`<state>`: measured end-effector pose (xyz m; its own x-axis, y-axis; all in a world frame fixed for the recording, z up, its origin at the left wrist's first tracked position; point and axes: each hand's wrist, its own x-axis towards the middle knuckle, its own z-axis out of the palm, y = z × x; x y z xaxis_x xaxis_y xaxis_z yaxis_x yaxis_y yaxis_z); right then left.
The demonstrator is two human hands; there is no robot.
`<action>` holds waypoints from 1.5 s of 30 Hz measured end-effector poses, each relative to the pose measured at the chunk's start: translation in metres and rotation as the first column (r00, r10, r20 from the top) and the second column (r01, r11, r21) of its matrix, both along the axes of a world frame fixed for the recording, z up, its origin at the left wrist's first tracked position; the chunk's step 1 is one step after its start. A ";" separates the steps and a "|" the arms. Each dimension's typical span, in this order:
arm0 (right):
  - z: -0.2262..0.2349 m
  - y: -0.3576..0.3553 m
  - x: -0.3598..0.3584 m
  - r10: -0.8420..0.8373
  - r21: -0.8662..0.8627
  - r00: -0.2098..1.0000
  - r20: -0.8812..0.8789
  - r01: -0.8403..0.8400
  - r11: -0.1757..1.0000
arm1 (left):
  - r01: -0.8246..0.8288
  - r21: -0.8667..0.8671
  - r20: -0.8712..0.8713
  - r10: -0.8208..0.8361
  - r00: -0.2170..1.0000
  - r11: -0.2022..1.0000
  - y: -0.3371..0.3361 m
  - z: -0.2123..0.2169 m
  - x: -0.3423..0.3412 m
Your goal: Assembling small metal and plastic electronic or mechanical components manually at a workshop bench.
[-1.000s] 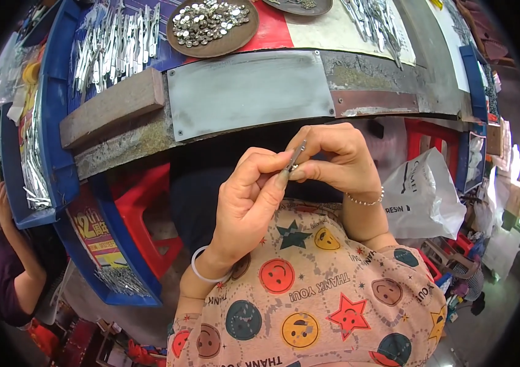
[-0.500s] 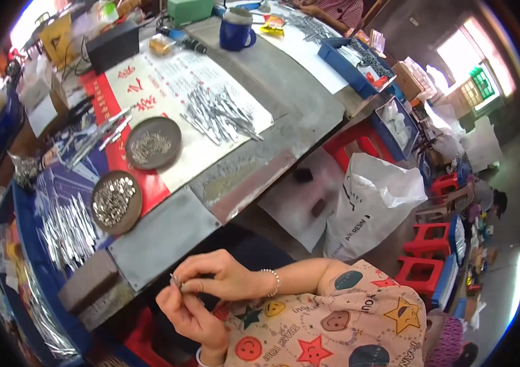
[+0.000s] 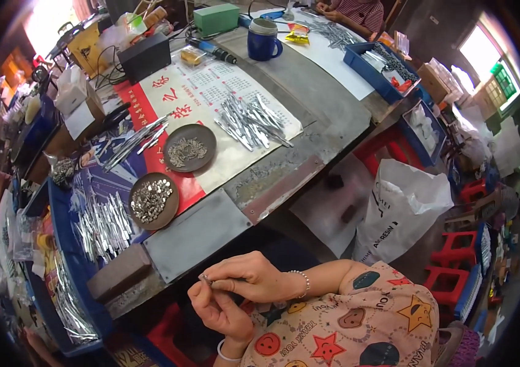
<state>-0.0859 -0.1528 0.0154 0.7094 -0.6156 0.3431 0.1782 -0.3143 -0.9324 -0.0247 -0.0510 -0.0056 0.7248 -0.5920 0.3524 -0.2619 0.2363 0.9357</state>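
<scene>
One small metal piece (image 3: 205,279) sits pinched between the left hand (image 3: 223,315) and the right hand (image 3: 254,279), low in the frame, left of centre.

Thumb and fingers of each hand press together on the piece, covering most of it, just below the near edge of the tabletop (image 3: 333,125); a white bangle (image 3: 228,356) rings the left wrist, a beaded bracelet (image 3: 304,282) the right. Above the hands, a flat grey plate (image 3: 198,235) lies along that edge, with a brown block (image 3: 119,272) just beside its left end. Farther up, a brown dish (image 3: 171,215) holds shiny round pieces, and a second dish (image 3: 192,130) holds smaller bits. Silvery strips (image 3: 257,122) lie heaped at upper centre, below a blue mug (image 3: 262,46). A white bag (image 3: 404,214) stands right of centre.
</scene>
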 end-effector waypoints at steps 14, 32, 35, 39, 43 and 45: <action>-0.009 0.004 0.003 -0.092 -0.073 0.995 0.042 0.095 0.993 | 0.062 0.012 -0.101 -0.060 0.993 0.998 -0.003 0.002 -0.001; -0.017 -0.007 0.011 -0.062 -0.365 0.985 0.159 0.117 0.924 | 0.156 -0.115 -0.255 -0.181 0.950 0.981 0.007 -0.002 -0.009; -0.016 -0.008 0.011 0.031 -0.457 0.993 0.113 0.024 0.889 | 0.145 -0.100 -0.239 -0.165 0.957 0.984 0.012 -0.003 -0.007; -0.016 0.004 0.012 0.094 -0.402 0.995 -0.018 -0.094 0.911 | 0.053 -0.090 -0.271 -0.076 0.960 0.995 0.015 0.009 -0.003; -0.020 -0.010 0.012 0.104 -0.295 0.988 -0.113 -0.134 0.946 | 0.128 -0.060 -0.334 -0.141 0.932 0.990 0.014 0.003 0.003; -0.029 -0.033 0.011 -0.075 -0.035 0.996 -0.041 0.074 0.997 | 0.199 -0.096 -0.379 -0.220 0.899 0.975 0.014 0.005 0.001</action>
<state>-0.0749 -0.1862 -0.0132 0.6765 -0.6557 0.3352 0.1140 -0.3565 -0.9273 -0.0237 -0.0369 -0.0004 0.6715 -0.7333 0.1067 0.1768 0.2984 0.9379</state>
